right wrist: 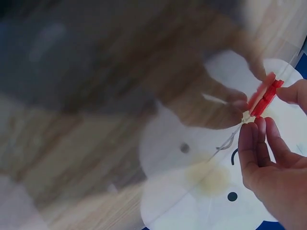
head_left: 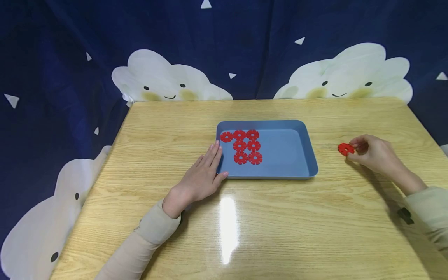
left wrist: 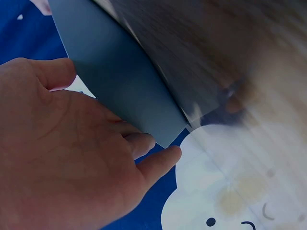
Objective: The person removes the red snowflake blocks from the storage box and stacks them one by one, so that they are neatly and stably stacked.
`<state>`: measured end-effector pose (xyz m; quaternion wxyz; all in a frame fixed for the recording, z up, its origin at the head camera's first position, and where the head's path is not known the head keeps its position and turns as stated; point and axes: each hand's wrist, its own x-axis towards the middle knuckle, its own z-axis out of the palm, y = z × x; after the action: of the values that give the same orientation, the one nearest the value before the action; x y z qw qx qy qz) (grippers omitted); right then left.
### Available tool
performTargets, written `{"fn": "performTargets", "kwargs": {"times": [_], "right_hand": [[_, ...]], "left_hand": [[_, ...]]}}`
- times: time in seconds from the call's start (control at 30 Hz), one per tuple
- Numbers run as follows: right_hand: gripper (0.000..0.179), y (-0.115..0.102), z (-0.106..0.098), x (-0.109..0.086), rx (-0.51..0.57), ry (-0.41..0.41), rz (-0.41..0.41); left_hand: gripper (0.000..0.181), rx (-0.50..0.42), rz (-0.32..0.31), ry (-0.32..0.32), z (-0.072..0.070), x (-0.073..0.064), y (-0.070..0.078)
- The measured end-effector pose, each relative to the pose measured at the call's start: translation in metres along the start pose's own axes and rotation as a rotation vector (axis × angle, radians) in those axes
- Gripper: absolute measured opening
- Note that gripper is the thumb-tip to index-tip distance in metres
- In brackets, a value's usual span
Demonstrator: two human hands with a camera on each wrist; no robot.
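Near the right side of the table, my right hand (head_left: 376,153) pinches a red notched disc (head_left: 345,149) with a centre hole between thumb and fingertips. The right wrist view shows this disc (right wrist: 267,99) edge-on, low over the tabletop, with its reflection beside it. My left hand (head_left: 201,177) lies along the left end of a shallow blue tray (head_left: 287,155), fingers extended against its wall. Several more red discs (head_left: 239,146) lie flat in the tray's left half, in touching rows. In the left wrist view, the left hand's fingers (left wrist: 160,160) are beside the tray wall (left wrist: 120,81).
The tray stands on a glossy wood-grain table (head_left: 297,225). A dark blue curtain (head_left: 255,46) with smiling clouds hangs behind the table and down its left side. A small black object (head_left: 405,215) shows by the right sleeve.
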<state>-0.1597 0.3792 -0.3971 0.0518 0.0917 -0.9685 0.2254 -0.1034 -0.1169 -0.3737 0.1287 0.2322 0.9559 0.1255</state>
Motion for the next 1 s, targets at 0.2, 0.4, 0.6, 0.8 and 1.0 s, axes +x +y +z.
{"fn": "performTargets", "kwargs": {"times": [0.2,0.4,0.6,0.8,1.0], "right_hand": [[0.039,-0.001,-0.001,-0.001,0.012,0.001,0.003],[0.037,-0.001,-0.001,-0.002,0.021,0.012,0.002],[0.036,-0.005,-0.004,0.0,0.027,0.03,-0.007],[0.036,-0.024,-0.007,0.004,0.055,0.086,-0.051],[0.032,-0.055,-0.002,0.015,0.105,0.103,-0.133]], "left_hand": [[0.072,0.003,-0.001,-0.011,0.0,0.0,0.0],[0.073,0.015,-0.01,-0.028,0.0,0.001,0.0],[0.073,0.004,-0.003,-0.016,-0.001,0.0,0.0],[0.074,0.009,-0.01,-0.021,-0.001,0.0,0.0],[0.073,0.003,-0.008,-0.018,-0.001,0.0,0.0]]}}
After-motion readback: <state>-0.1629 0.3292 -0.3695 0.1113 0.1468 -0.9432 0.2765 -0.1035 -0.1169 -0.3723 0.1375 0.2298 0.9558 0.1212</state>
